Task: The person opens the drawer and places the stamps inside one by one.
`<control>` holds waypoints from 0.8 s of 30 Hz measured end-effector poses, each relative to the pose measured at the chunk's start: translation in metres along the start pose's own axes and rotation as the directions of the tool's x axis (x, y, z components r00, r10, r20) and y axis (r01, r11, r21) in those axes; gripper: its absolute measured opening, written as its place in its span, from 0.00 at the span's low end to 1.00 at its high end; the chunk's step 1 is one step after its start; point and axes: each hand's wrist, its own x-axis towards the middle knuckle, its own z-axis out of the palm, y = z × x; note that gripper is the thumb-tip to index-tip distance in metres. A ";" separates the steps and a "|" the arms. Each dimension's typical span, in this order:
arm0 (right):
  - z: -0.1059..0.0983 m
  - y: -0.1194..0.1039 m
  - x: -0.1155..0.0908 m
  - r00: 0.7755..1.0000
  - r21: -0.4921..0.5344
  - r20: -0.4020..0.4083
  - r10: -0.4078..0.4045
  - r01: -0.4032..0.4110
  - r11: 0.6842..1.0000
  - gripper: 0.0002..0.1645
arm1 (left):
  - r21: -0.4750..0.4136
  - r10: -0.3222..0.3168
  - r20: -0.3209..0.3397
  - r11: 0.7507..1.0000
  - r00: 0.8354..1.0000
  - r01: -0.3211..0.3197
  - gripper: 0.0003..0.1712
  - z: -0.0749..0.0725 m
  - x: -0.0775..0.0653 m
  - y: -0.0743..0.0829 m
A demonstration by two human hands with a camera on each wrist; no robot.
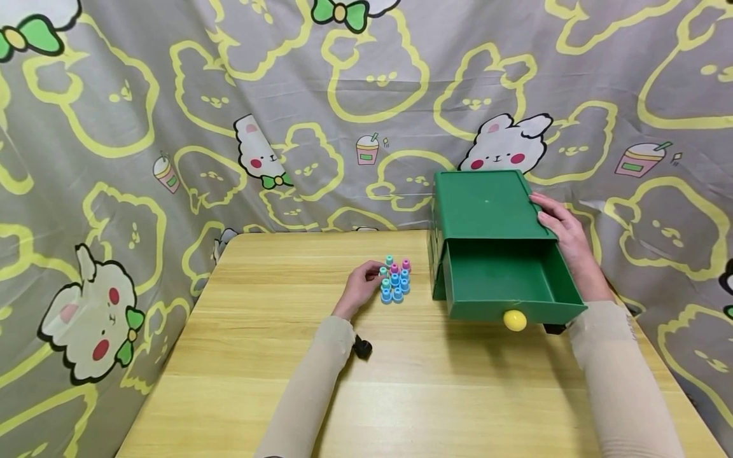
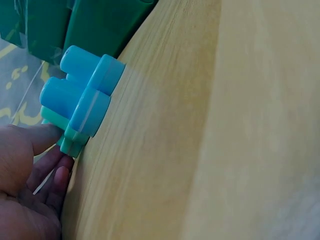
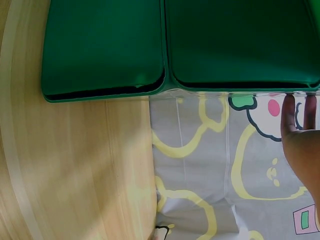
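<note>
My left hand (image 1: 363, 286) is at the left edge of a cluster of small plastic pegs with wider round bases, its thumb and fingers around a green peg (image 1: 383, 271). Blue pegs (image 2: 82, 107) stand upright right beside it, and pink pegs (image 1: 406, 264) are farther back. To the right is a green drawer cabinet (image 1: 487, 203) with its upper drawer (image 1: 481, 308) pulled out, a yellow round knob (image 1: 515, 320) on the front. Against the cabinet's right side, near the top edge, my right hand (image 1: 567, 232) rests with fairly straight fingers (image 3: 288, 112).
The wooden table (image 1: 258, 381) carries everything. A patterned grey curtain (image 1: 303, 83) hangs behind the table and at its sides. A small black object (image 1: 363, 348) shows beside the left cuff, and another dark one (image 1: 554, 329) under the drawer's right corner.
</note>
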 end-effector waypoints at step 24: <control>0.000 0.001 0.000 1.000 -0.006 0.020 -0.001 0.002 1.000 0.25 | -0.052 0.042 -0.043 0.998 0.998 -0.044 0.14 -0.003 -0.002 -0.001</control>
